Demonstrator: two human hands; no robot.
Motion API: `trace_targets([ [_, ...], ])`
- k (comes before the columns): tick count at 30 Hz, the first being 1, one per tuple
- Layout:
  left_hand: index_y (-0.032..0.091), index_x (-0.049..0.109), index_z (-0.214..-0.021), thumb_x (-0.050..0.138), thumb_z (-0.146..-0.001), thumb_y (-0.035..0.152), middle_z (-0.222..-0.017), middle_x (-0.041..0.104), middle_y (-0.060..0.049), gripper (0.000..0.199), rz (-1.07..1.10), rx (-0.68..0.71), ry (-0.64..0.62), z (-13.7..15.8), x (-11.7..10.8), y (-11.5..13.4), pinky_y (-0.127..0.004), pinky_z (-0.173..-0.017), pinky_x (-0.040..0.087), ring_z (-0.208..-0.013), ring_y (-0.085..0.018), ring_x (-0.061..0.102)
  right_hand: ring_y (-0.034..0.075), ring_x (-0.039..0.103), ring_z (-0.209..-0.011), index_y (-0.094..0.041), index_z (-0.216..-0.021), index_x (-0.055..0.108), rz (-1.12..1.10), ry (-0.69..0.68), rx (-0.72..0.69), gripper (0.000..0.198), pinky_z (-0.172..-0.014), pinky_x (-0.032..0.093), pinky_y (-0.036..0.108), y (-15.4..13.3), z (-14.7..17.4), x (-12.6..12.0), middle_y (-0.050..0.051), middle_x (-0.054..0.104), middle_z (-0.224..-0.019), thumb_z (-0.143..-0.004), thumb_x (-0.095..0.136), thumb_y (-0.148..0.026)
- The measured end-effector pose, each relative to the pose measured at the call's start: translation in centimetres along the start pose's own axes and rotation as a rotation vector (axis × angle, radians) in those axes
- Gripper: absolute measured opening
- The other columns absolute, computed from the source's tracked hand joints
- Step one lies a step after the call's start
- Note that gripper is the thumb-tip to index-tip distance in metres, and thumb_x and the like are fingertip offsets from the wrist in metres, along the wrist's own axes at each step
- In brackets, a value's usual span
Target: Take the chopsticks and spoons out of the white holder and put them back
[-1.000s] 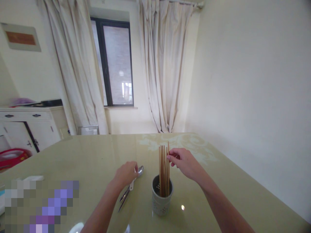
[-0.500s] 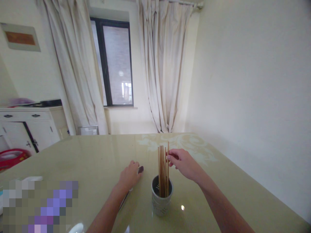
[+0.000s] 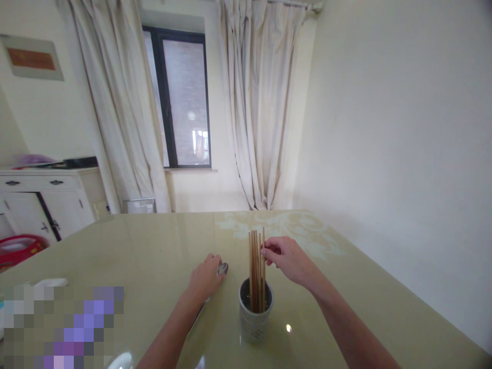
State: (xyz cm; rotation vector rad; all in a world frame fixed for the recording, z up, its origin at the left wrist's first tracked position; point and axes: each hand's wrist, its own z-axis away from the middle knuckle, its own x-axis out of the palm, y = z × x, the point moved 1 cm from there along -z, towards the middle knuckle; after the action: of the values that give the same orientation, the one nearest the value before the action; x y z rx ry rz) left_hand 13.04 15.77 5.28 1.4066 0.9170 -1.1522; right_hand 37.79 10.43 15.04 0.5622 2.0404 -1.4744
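A grey cylindrical holder (image 3: pixel 255 322) with small holes stands upright on the table, with several wooden chopsticks (image 3: pixel 253 271) in it. My right hand (image 3: pixel 282 254) pinches the upper part of the rightmost chopstick (image 3: pixel 263 237), whose lower end is inside the holder. Left of the holder, my left hand (image 3: pixel 205 277) is curled over a shiny metal utensil that looks like a spoon (image 3: pixel 222 268). Its rounded end pokes out beside the fingers, and a thin dark shaft (image 3: pixel 197 319) shows below the wrist. The palm hides the middle.
A glossy greenish table (image 3: pixel 154 256) with a pale floral pattern spreads around the hands. A white rounded object (image 3: pixel 122 360) sits at the near edge, beside a pixelated patch. Further back are a white cabinet (image 3: pixel 23 205), a red basin (image 3: pixel 23 248), curtains (image 3: pixel 261 102) and a wall on the right.
My right hand and the chopstick have shifted slightly left and down, closer to the other chopsticks. The rounded metal end at my left hand has turned a little and shows brighter.
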Motion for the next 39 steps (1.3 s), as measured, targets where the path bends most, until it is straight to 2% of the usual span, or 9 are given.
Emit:
trace_targets([
  [8, 0.022, 0.066, -0.103, 0.054, -0.097, 0.024, -0.115, 0.071, -0.006, 0.014, 0.030, 0.000, 0.043, 0.0, -0.3, 0.0, -0.030, -0.084, 0.046, -0.106, -0.023, 0.069, 0.019, 0.073, -0.069, -0.019, -0.070, 0.068, -0.041, -0.070, 0.011, 0.020, -0.065, 0.049, 0.027, 0.8, 0.0, 0.5, 0.003, 0.074, -0.068, -0.088, 0.062, -0.022],
  [20, 0.020, 0.067, -0.100, 0.057, -0.094, 0.022, -0.111, 0.074, -0.008, 0.012, 0.100, -0.046, 0.047, -0.9, 1.1, -0.9, -0.031, -0.080, 0.043, -0.102, -0.024, 0.069, 0.020, 0.074, -0.069, -0.017, -0.076, 0.074, -0.015, -0.098, 0.024, 0.019, -0.064, 0.049, 0.027, 0.5, 0.0, 0.1, 0.005, 0.077, -0.073, -0.090, 0.065, -0.026],
  [27, 0.019, 0.070, -0.094, 0.064, -0.085, 0.017, -0.101, 0.077, -0.007, 0.011, 0.251, -0.033, 0.023, -1.2, 1.1, -0.9, -0.029, -0.079, 0.044, -0.098, -0.023, 0.070, 0.019, 0.074, -0.068, -0.018, -0.076, 0.074, 0.002, -0.064, 0.022, 0.020, -0.063, 0.048, 0.027, 0.0, 0.2, -0.3, 0.003, 0.075, -0.070, -0.090, 0.067, -0.030],
  [32, 0.018, 0.074, -0.090, 0.067, -0.083, 0.028, -0.097, 0.079, -0.006, 0.015, 0.417, 0.094, 0.008, -1.3, -0.5, -0.7, -0.028, -0.081, 0.048, -0.094, -0.021, 0.071, 0.020, 0.073, -0.070, -0.018, -0.088, 0.079, 0.055, 0.016, 0.011, 0.022, -0.067, 0.051, 0.030, -0.3, 0.4, -1.4, 0.005, 0.078, -0.076, -0.091, 0.069, -0.038],
  [39, 0.016, 0.075, -0.084, 0.070, -0.079, 0.050, -0.080, 0.076, -0.004, 0.035, 0.774, 0.207, 0.052, 0.3, -5.2, -0.1, -0.029, -0.068, 0.045, -0.075, -0.020, 0.065, 0.023, 0.074, -0.082, -0.019, -0.100, 0.077, 0.117, 0.248, -0.015, 0.026, -0.074, 0.055, 0.034, -1.4, 1.3, -3.2, 0.007, 0.079, -0.090, -0.092, 0.071, -0.043],
])
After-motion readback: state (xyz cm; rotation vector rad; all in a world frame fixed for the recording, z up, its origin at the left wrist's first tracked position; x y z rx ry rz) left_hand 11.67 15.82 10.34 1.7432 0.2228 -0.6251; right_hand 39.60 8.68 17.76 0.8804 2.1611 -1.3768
